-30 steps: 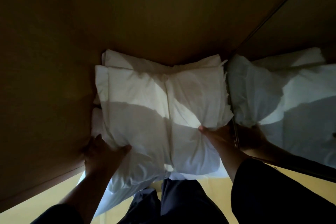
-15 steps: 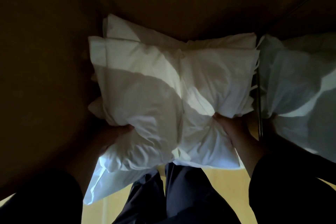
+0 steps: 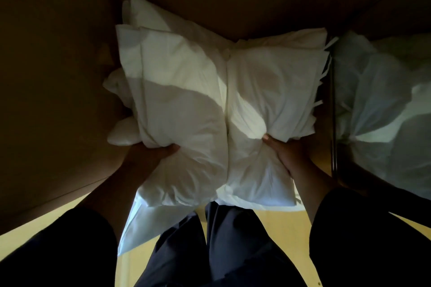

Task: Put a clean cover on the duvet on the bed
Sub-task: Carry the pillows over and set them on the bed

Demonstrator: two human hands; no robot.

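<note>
While the folded white cover [image 3: 186, 100] is held up in front of a dim brown cupboard interior [image 3: 58, 53], the left hand [image 3: 149, 154] grasps its lower left part and the right hand [image 3: 284, 154] its lower right, a mirrored panel [image 3: 384, 100] reflecting it at right, above dark trousers [image 3: 221, 247] and yellow floor [image 3: 291, 228].

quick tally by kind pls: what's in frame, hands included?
Folded white linen bundle: 1
Hands gripping it: 2, left hand and right hand
Mirror panel reflecting the bundle: 1
Total: 4
</note>
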